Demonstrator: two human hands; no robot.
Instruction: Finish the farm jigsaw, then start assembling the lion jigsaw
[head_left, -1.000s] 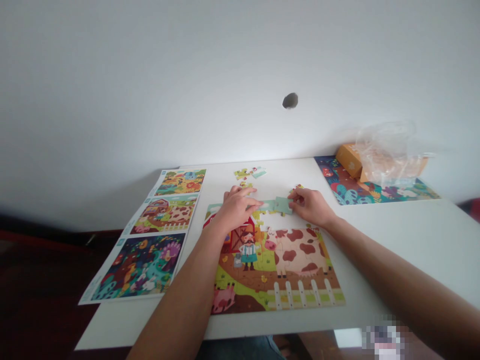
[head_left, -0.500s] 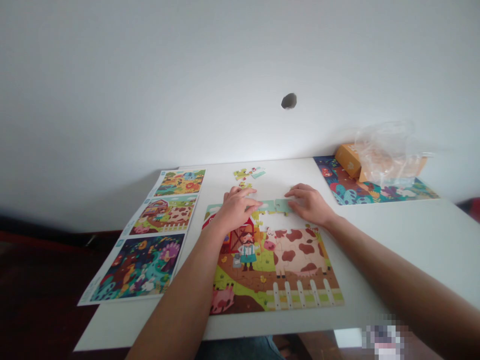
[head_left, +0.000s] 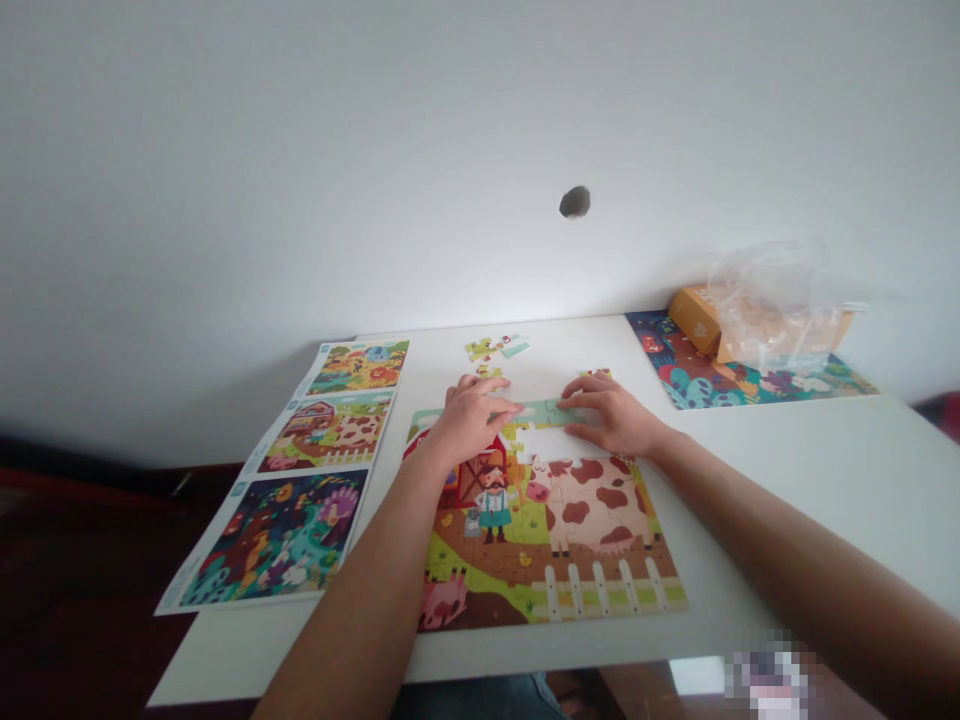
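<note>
A farm jigsaw puzzle lies on the table, showing a cow, a farmer, a red barn, a pig and a white fence. A white gap remains in it below a strip of joined pale green pieces. My right hand lies flat over the strip's right end. My left hand rests on the puzzle's upper left, its fingertips at the strip's left end. Small loose pieces lie beyond my left hand. A red-and-yellow piece shows just past my right fingers.
A long printed sheet of farm and garden pictures lies left of the puzzle. At the back right, a cardboard box and a clear plastic bag sit on a colourful puzzle. The white table's edge runs along the right.
My right hand has slid left and flattened over the pale green strip, whose pieces now sit closer together. My left hand has barely moved.
</note>
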